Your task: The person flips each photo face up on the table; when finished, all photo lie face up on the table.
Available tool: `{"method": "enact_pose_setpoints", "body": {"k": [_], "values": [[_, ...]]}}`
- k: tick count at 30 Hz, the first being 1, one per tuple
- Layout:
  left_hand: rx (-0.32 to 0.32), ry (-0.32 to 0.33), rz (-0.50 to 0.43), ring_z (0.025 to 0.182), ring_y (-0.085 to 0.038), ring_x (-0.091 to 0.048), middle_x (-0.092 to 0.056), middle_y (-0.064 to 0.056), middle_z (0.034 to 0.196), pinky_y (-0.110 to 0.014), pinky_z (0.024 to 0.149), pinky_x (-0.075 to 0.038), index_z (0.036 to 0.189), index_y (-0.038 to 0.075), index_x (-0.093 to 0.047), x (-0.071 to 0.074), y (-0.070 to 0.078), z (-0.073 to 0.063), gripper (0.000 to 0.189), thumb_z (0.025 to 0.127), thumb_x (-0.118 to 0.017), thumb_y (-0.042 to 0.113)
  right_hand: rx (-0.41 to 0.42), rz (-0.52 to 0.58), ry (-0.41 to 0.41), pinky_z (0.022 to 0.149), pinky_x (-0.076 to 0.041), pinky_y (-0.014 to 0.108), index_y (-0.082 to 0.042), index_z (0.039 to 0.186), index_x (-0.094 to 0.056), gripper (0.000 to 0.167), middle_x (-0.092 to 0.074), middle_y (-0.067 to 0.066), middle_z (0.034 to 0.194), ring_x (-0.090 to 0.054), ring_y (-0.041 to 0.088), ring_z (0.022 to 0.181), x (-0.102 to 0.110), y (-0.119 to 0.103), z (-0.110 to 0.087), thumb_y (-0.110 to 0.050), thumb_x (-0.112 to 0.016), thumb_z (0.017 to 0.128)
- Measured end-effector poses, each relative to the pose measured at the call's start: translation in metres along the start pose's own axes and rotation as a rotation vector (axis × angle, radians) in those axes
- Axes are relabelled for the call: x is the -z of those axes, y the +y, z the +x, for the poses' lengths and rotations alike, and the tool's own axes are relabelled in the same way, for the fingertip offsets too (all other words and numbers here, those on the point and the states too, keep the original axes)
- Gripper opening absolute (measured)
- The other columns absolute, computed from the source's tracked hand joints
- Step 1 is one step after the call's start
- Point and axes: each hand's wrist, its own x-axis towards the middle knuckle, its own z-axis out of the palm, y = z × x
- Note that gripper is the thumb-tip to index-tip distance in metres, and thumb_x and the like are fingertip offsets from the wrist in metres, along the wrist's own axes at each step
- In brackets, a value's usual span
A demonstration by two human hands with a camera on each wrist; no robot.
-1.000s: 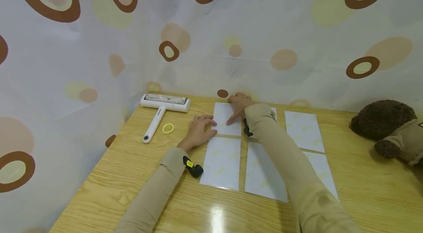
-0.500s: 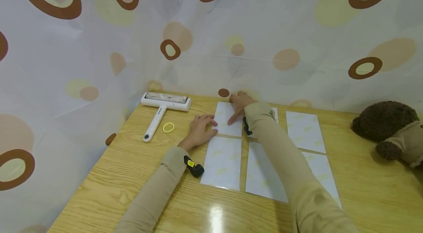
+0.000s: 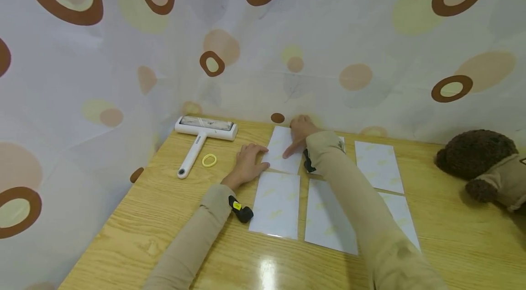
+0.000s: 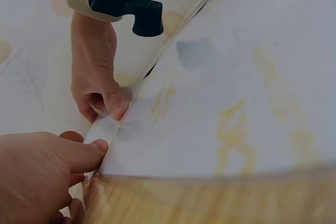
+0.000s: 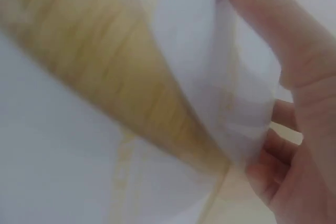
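White sheets with pale yellow marks lie in rows on the wooden table. My left hand point(image 3: 246, 164) rests at the left edge of the far-left sheet point(image 3: 277, 148), its index finger and thumb touching that edge apart from each other; in the left wrist view, the left hand's thumb point(image 4: 86, 153) is by a sheet corner. My right hand point(image 3: 301, 132) grips the same sheet, thumb on its face and fingers at its far right edge. The right wrist view, blurred, shows the right hand's thumb point(image 5: 273, 19) over the bending sheet point(image 5: 199, 61), other fingers curled beside its edge.
A near-left sheet point(image 3: 275, 205), near-middle sheet point(image 3: 328, 217) and far-right sheet point(image 3: 379, 166) lie around. Left of the hands are a white lint roller point(image 3: 205, 129) and a yellow ring point(image 3: 209, 160). A brown plush toy point(image 3: 476, 155) lies right. A patterned curtain point(image 3: 320, 43) stands behind.
The far-left sheet has turned slightly clockwise, its far end shifting right and its near edge coming closer to the sheet below. My right fingers have shifted right; my left hand stays nearly still.
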Motion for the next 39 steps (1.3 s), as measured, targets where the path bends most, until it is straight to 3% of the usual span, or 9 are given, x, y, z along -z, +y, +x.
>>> {"method": "enact_pose_setpoints", "body": {"k": [3,8,12,15,20,27,32,36,39], "values": [[0.028,0.011,-0.031,0.121,-0.031,-0.039,-0.054,-0.014,0.130,-0.046,0.101,-0.030,0.134,0.002,-0.049,0.000,0.000,0.000,0.053,0.087,-0.069,0.017,0.053,-0.032,0.080,0.104,-0.040,0.047,0.008,0.136,-0.041,0.118,-0.037,0.028,0.130,-0.032,0.041,0.124,-0.003,-0.002,0.000,-0.063,-0.085,0.053],[0.066,0.050,-0.107,0.122,-0.033,-0.040,-0.057,-0.016,0.126,-0.047,0.107,-0.030,0.139,-0.004,-0.040,-0.001,-0.004,0.000,0.069,0.083,-0.074,0.017,0.083,0.102,0.210,0.099,-0.044,0.048,0.006,0.132,-0.040,0.108,-0.038,0.027,0.129,-0.035,0.041,0.123,-0.005,-0.009,-0.001,-0.048,-0.091,0.054],[0.052,0.084,-0.193,0.098,-0.026,-0.051,-0.062,-0.016,0.109,-0.036,0.088,-0.043,0.132,-0.006,-0.048,0.000,-0.006,0.000,0.059,0.081,-0.074,0.010,0.127,0.210,0.300,0.102,-0.040,0.048,0.009,0.128,-0.041,0.097,-0.041,0.027,0.126,-0.035,0.041,0.123,-0.004,-0.011,-0.002,-0.042,-0.090,0.061],[0.032,0.123,-0.334,0.079,-0.017,-0.048,-0.058,-0.013,0.095,-0.024,0.071,-0.041,0.124,-0.006,-0.053,0.001,-0.006,0.001,0.046,0.082,-0.069,0.000,0.176,0.244,0.382,0.101,-0.037,0.046,0.011,0.126,-0.045,0.086,-0.042,0.027,0.121,-0.035,0.039,0.117,-0.003,-0.009,-0.003,-0.041,-0.085,0.069],[0.034,0.180,-0.527,0.075,-0.011,-0.047,-0.054,-0.013,0.096,-0.019,0.067,-0.041,0.125,-0.005,-0.052,0.005,-0.001,0.003,0.037,0.089,-0.059,-0.007,0.240,0.294,0.481,0.089,-0.034,0.045,0.012,0.130,-0.045,0.078,-0.035,0.027,0.114,-0.030,0.035,0.105,0.002,-0.007,-0.008,-0.032,-0.082,0.076],[0.101,0.176,-0.695,0.073,-0.010,-0.052,-0.055,-0.015,0.106,-0.021,0.063,-0.044,0.135,0.004,-0.047,0.010,0.010,0.004,0.040,0.096,-0.050,-0.003,0.268,0.290,0.526,0.086,-0.026,0.046,0.007,0.145,-0.031,0.092,-0.032,0.026,0.109,-0.025,0.035,0.100,0.012,-0.013,-0.018,-0.028,-0.082,0.077],[0.079,0.150,-0.767,0.068,-0.013,-0.051,-0.052,-0.011,0.102,-0.024,0.061,-0.044,0.140,0.009,-0.044,0.012,0.016,0.002,0.042,0.099,-0.047,0.001,0.385,0.219,0.502,0.081,-0.038,0.043,-0.002,0.153,-0.013,0.102,-0.047,0.023,0.097,-0.039,0.031,0.090,0.015,-0.020,-0.023,-0.020,-0.080,0.079],[0.044,0.112,-0.742,0.072,-0.015,-0.049,-0.052,-0.012,0.105,-0.025,0.064,-0.042,0.143,0.009,-0.042,0.011,0.022,0.002,0.042,0.101,-0.046,0.007,0.483,0.134,0.412,0.068,-0.047,0.036,-0.010,0.152,-0.024,0.084,-0.059,0.012,0.082,-0.052,0.024,0.076,0.017,-0.023,-0.031,-0.010,-0.074,0.084],[0.037,0.080,-0.727,0.080,-0.015,-0.048,-0.051,-0.015,0.115,-0.027,0.069,-0.043,0.145,0.011,-0.040,0.009,0.025,0.004,0.043,0.102,-0.044,0.011,0.514,0.112,0.416,0.062,-0.049,0.033,-0.010,0.141,-0.039,0.063,-0.062,0.009,0.079,-0.056,0.021,0.070,0.019,-0.026,-0.038,-0.005,-0.069,0.086]]}}
